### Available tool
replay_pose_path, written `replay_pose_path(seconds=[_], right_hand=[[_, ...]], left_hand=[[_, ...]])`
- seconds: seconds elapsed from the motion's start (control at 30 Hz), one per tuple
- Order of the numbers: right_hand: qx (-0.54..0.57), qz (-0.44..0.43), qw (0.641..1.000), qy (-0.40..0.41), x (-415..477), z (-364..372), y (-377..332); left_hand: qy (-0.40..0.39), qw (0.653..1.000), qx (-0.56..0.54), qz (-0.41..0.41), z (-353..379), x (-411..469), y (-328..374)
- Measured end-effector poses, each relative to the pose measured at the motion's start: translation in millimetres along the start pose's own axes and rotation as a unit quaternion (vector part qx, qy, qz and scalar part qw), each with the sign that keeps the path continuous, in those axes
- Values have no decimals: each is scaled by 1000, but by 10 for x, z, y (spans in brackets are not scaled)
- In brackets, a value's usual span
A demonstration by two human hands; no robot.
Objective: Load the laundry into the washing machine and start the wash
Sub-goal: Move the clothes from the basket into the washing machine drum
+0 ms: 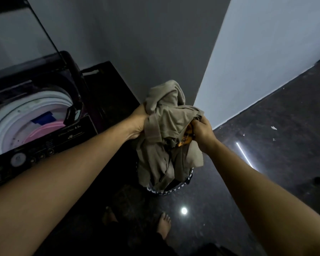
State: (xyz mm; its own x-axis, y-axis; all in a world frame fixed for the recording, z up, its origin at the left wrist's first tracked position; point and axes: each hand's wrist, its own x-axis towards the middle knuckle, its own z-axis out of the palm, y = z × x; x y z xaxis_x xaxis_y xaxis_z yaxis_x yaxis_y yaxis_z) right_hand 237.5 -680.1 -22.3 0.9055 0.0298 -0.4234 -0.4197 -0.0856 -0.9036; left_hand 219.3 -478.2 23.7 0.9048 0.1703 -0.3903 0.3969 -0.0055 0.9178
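A bundle of khaki-beige laundry (166, 126) hangs bunched between both hands above a laundry basket (175, 188) on the floor. My left hand (139, 121) grips the bundle's left side. My right hand (201, 132) grips its right side, where a bit of orange cloth with dark print (185, 138) shows. The top-loading washing machine (44, 137) stands at the left with its lid (17, 39) raised. Its white drum (11, 119) holds pink and blue items (44, 122). The control panel (31, 156) runs along the machine's front edge.
A dark cabinet or surface (109, 93) sits between the machine and the grey wall corner (198, 100). The floor (266, 141) is dark and glossy, with small white scraps on the right. My bare feet (164, 224) stand just before the basket.
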Motion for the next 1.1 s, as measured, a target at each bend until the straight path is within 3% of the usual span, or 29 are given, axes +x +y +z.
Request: replay_pose_path(seconds=[0.1,0.33,0.4,0.53,0.7,0.8,0.9,1.1], right_hand=[[-38,1,999,16,103,-59,173],[-280,-4,957,82,95,-237,393],[-244,22,967,74,124,-242,437],[-56,49,997,30,117,-143,356],[-112,9,993,-39,114,-211,301],[-159,58,985,38,260,-390,526],[-187,108,965,145,415,-519,772],[-111,205,938,258,363,-378,738]], left_hand=[[18,999,47,7,-18,37,-128],[78,996,39,-16,-201,177,-315],[78,996,51,-15,-234,214,-358],[93,992,73,-35,-276,267,-444],[101,991,66,-49,-305,251,-534],[64,992,101,-29,-343,200,-444],[-23,990,136,-16,-367,88,-265],[-95,986,140,-16,-424,47,-197]])
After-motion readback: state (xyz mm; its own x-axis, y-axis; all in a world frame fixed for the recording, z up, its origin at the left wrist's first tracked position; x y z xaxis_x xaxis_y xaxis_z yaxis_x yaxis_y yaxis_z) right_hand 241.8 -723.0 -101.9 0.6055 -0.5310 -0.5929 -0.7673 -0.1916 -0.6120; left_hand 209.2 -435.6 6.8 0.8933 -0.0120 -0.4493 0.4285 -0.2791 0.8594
